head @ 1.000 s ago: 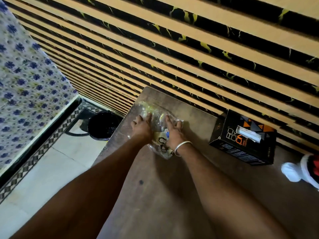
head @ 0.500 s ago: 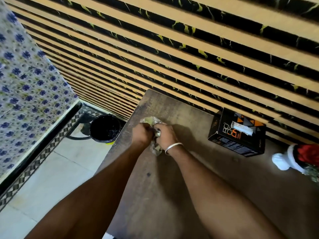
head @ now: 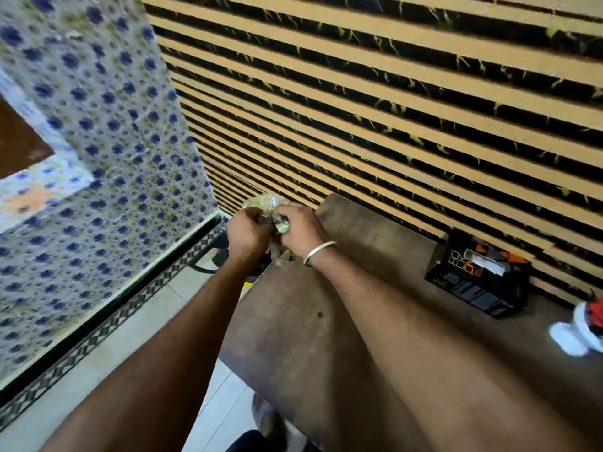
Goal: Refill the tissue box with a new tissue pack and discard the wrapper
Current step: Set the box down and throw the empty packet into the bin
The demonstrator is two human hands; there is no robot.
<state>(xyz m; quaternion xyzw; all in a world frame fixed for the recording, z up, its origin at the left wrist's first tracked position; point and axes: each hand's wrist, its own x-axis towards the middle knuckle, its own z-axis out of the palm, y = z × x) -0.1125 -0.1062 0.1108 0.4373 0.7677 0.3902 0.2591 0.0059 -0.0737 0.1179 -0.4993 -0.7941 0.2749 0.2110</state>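
Both my hands hold a crumpled clear plastic wrapper (head: 265, 203) with green print, lifted above the table's far left corner. My left hand (head: 246, 233) and my right hand (head: 298, 230), with a silver bangle on its wrist, are closed around it, touching each other. The black tissue box (head: 476, 282) with orange triangles stands on the brown table (head: 326, 321) against the striped wall, a white tissue sticking out of its top slot. The box is well to the right of my hands.
A black bin (head: 222, 252) on the floor is mostly hidden behind my left hand, left of the table's edge. A white and red object (head: 577, 327) sits at the table's right. A blue-flowered tiled wall stands at left.
The wrapper, flat on the table a second ago, has been scrunched into a ball and lifted leftward past the table corner. The view swung left.
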